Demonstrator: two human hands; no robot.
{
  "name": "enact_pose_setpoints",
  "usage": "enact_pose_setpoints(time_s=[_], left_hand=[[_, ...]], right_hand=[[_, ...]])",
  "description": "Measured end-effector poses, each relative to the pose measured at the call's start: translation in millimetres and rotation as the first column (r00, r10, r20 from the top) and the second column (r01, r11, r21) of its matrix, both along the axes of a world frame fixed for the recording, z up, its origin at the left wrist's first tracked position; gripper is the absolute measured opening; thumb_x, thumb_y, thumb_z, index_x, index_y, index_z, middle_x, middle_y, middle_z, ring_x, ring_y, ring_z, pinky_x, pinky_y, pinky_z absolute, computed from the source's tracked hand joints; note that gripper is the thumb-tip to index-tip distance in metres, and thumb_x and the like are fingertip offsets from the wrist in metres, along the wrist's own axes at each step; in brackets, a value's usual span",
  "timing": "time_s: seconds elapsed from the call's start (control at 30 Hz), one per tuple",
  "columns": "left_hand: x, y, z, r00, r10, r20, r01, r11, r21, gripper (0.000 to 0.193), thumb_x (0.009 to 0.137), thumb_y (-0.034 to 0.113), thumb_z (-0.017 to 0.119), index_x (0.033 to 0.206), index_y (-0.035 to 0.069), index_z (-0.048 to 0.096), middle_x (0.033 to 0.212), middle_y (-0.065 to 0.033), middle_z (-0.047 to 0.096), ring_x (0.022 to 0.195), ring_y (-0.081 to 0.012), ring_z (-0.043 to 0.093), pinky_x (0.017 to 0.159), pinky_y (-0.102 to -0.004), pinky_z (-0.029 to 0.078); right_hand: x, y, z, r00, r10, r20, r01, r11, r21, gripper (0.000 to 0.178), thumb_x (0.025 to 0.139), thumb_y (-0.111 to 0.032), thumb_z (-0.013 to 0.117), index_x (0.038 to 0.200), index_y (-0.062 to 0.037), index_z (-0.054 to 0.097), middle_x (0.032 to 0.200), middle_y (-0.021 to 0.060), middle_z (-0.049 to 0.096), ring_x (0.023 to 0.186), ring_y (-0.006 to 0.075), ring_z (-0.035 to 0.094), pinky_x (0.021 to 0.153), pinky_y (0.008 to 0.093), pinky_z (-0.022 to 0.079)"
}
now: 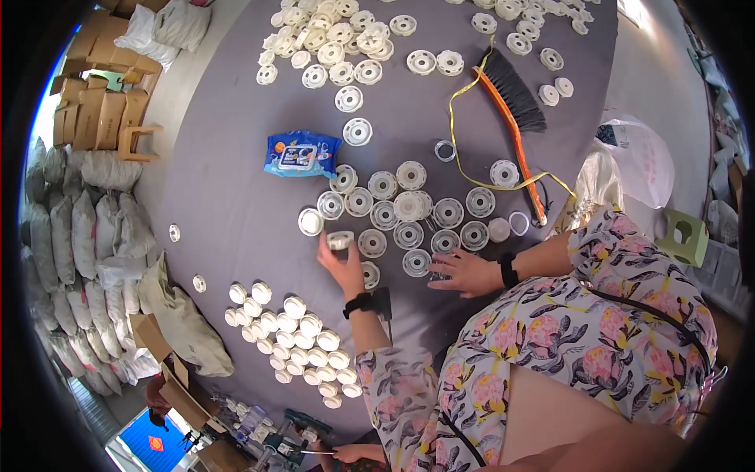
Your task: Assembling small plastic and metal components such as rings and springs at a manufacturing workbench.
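Observation:
My left hand (344,271) is raised at the left edge of a group of parts, its thumb and fingers closed round a white round plastic part (340,240) tilted on its side. Just beyond it lies another white disc (311,222). My right hand (470,274) rests with fingers spread, the tips over small shiny or clear pieces (439,275) too covered to make out. Between and beyond the hands sit several white ring-shaped parts with grey centres (408,235). Two of them appear stacked, with a pale cap-like piece (409,206) on top.
Finished-looking white discs (295,307) stand in stacks at the near left. More rings (338,35) are heaped at the far side. A blue wipes packet (303,155), an orange-handled brush (511,118) and a yellow tape (452,118) lie on the grey table (228,181). A co-worker's hand (348,453) shows below.

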State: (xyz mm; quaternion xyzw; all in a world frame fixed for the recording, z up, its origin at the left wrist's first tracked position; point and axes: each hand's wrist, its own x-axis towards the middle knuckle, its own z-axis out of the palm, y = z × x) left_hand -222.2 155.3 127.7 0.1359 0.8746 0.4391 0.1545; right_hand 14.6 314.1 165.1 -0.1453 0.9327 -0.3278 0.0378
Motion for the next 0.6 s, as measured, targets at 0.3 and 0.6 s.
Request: enact_pose_setpoints(time_s=[0.3, 0.6], left_hand=[[59.0, -45.6, 19.5, 0.976, 0.016, -0.215, -0.059, 0.979, -0.194, 0.057, 0.073, 0.007, 0.064, 0.126, 0.003, 0.043, 0.130, -0.0196, 0.038, 0.119, -0.0359, 0.039, 0.100, -0.0422, 0.031], [156.1, -19.8, 29.9, 0.732, -0.153, 0.663, -0.254, 0.843, 0.475, 0.055, 0.081, -0.002, 0.057, 0.132, 0.002, 0.037, 0.125, -0.0120, 0.048, 0.110, -0.0170, 0.050, 0.095, -0.0301, 0.039]], right_hand=[[-36.5, 10.5, -20.4, 0.977, -0.119, 0.178, 0.157, 0.963, -0.217, 0.038, 0.070, -0.017, 0.058, 0.107, -0.0107, 0.057, 0.105, 0.0111, 0.056, 0.092, 0.0295, 0.056, 0.079, 0.0401, 0.044], [-32.5, 0.1, -32.6, 0.456, 0.034, 0.890, 0.871, 0.188, -0.453, 0.027, 0.087, -0.016, 0.040, 0.105, -0.0064, 0.058, 0.083, 0.0063, 0.062, 0.064, 0.0146, 0.062, 0.055, 0.0269, 0.051]])
